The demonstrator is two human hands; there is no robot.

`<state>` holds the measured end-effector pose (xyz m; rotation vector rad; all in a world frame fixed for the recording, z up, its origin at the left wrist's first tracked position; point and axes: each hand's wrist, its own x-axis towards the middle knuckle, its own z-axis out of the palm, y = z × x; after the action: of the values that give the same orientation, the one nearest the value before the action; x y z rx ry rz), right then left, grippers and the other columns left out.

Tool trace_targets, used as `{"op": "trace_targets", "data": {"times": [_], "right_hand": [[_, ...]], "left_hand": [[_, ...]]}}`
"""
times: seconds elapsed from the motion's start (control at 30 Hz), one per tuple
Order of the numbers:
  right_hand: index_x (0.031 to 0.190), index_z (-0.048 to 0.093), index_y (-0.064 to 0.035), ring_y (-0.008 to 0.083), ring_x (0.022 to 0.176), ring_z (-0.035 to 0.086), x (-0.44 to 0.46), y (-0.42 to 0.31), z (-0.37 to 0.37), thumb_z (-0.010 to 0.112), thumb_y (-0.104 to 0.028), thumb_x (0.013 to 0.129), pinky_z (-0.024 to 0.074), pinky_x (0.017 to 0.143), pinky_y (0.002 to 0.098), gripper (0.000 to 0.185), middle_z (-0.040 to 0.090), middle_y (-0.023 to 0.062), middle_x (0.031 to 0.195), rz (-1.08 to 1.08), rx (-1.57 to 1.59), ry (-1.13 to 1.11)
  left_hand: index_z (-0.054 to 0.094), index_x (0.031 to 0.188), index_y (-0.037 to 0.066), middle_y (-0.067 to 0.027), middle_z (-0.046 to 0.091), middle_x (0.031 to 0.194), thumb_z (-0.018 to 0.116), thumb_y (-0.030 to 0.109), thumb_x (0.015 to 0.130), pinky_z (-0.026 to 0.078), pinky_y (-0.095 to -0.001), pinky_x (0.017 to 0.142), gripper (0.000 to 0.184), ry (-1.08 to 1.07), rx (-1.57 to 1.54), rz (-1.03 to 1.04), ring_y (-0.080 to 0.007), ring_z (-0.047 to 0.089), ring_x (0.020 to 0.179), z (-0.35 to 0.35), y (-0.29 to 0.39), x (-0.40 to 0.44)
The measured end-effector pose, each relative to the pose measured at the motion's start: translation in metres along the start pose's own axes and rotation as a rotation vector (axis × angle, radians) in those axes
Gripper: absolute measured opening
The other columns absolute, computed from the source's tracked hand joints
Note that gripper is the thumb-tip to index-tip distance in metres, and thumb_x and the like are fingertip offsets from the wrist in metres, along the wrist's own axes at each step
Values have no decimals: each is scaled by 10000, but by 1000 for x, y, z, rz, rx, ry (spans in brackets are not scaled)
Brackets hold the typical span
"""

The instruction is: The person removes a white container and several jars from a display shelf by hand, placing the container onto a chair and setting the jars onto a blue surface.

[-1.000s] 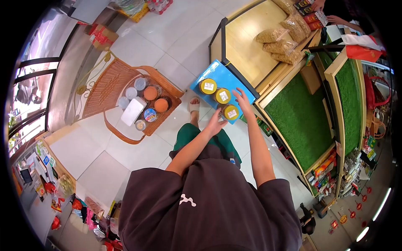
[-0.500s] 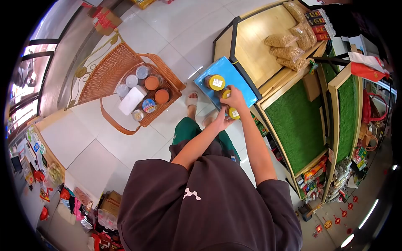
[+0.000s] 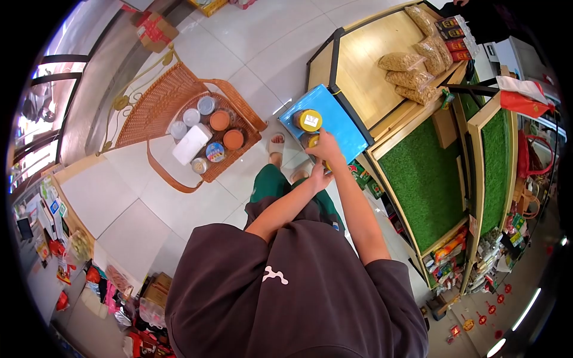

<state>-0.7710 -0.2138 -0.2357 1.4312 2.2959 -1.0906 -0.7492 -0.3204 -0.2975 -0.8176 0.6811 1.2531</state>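
Note:
On a blue board (image 3: 345,122) stands a jar with a yellow lid and white label (image 3: 310,121). Right beside it is a second yellow-lidded jar (image 3: 313,141), gripped by the fingers of my right hand (image 3: 327,150). My left hand (image 3: 320,177), lower down and closer to my body, is closed around another yellow-lidded jar (image 3: 327,164), mostly hidden behind the right hand and wrist.
To the left, a wicker basket (image 3: 242,149) holds several lidded jars and a white box (image 3: 191,144). Bagged goods (image 3: 401,61) lie on the wooden display stand (image 3: 361,53). Green-lined shelves (image 3: 418,185) stand to the right. A cardboard box (image 3: 156,33) sits at upper left.
My right hand and its jar have shifted left and slightly down, next to the labelled jar. My left hand has moved slightly down, and its jar is now more covered.

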Motion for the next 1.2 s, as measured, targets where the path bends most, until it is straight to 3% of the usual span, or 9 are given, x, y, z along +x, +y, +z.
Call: {"op": "trace_targets", "data": {"times": [0.13,0.27,0.47,0.8,0.97,1.0,1.07,1.13,1.2], "right_hand": [[1108,525,56,395,946,602,-5,-3,-1,818,-306,536,508,813,427,738,625,253,990,-2,12,55],[1086,548,63,400,915,612,-10,-12,-6,812,-278,539,512,798,428,697,631,260,972,35,36,104],[974,549,48,401,872,621,-14,-18,-1,805,-257,546,520,760,444,584,627,249,933,60,15,156],[941,544,39,405,845,621,-14,-19,-10,821,-271,547,524,746,444,573,623,246,926,96,22,163],[1276,406,36,398,931,603,-5,-10,-8,835,-295,539,521,784,429,914,583,255,1100,139,31,108],[1276,406,36,398,931,603,-6,-16,-12,835,-295,539,521,784,429,914,583,255,1100,136,32,110],[1384,300,-18,390,1006,580,-6,-31,-20,843,-306,553,505,838,421,1034,542,244,1173,-33,-34,268],[1373,333,-46,391,1023,572,-1,-45,-24,837,-295,577,496,860,420,974,530,239,1193,-125,10,285],[1362,366,-74,391,1041,565,7,-50,-22,830,-284,601,488,881,418,915,518,234,1214,-213,55,304]], "left_hand": [[437,1164,104,-36,454,1137,460,467,963,479,-363,891,415,-111,44,-27,-181,497,1012,-24,1,20],[434,1185,107,-28,467,1096,460,451,968,479,-351,875,408,-32,81,-3,-172,500,1004,-15,3,11],[420,1243,113,-30,479,1148,448,472,966,478,-359,876,454,-333,227,82,-178,518,1003,-53,-4,52],[403,1281,113,-74,464,1226,444,500,955,463,-398,925,507,-301,207,41,-234,522,1064,-37,3,34],[359,1334,89,-134,413,1277,437,542,938,445,-462,977,606,-96,249,-114,-321,496,1130,-4,24,-7],[354,1335,71,-144,395,1287,426,551,936,449,-479,972,628,-49,282,-153,-336,488,1141,0,28,-15],[348,1335,53,-153,378,1297,414,560,934,453,-497,968,650,-2,314,-183,-350,481,1152,3,40,-22],[283,1369,124,-140,422,1263,535,505,880,418,-481,994,669,-4,277,-228,-314,486,1155,-6,51,-17],[257,1384,131,-141,421,1271,532,485,883,425,-480,984,672,15,276,-200,-314,490,1150,-4,58,-24]]}}
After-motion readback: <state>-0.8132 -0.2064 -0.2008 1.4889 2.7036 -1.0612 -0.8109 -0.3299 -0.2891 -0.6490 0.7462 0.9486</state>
